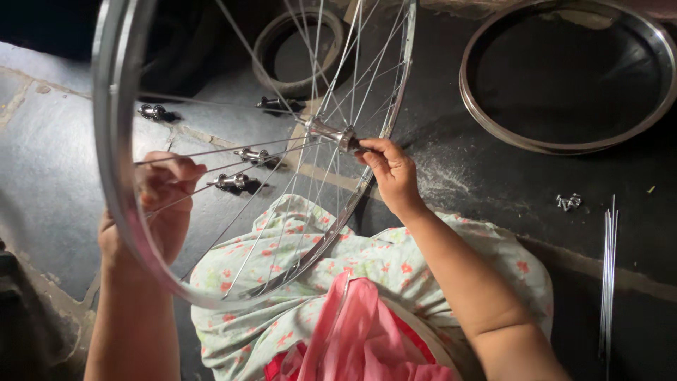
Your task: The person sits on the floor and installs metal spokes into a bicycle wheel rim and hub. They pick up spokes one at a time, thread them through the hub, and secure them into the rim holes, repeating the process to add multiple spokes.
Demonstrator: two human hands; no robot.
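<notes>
Over on the left, the left hand (159,204) is curled round the shiny wheel rim (116,176), fingers closed over its near edge and a spoke (211,150) running past the fingertips. The spoked bicycle wheel stands tilted on edge above the person's floral lap cloth (367,264), with pink fabric (360,331) bunched below. Behind the spokes, several loose metal hubs (233,182) lie on the dark stone floor (49,176), and a rubber ring (300,53) sits further back. At centre, the wheel's hub (331,132) is pinched at its axle end by the right hand (391,169), fingers closed on it. Moving right, a bare rim (568,74) lies flat on the floor, then a small heap of nipples (568,202), and a bundle of loose spokes (608,275) at the far edge.
</notes>
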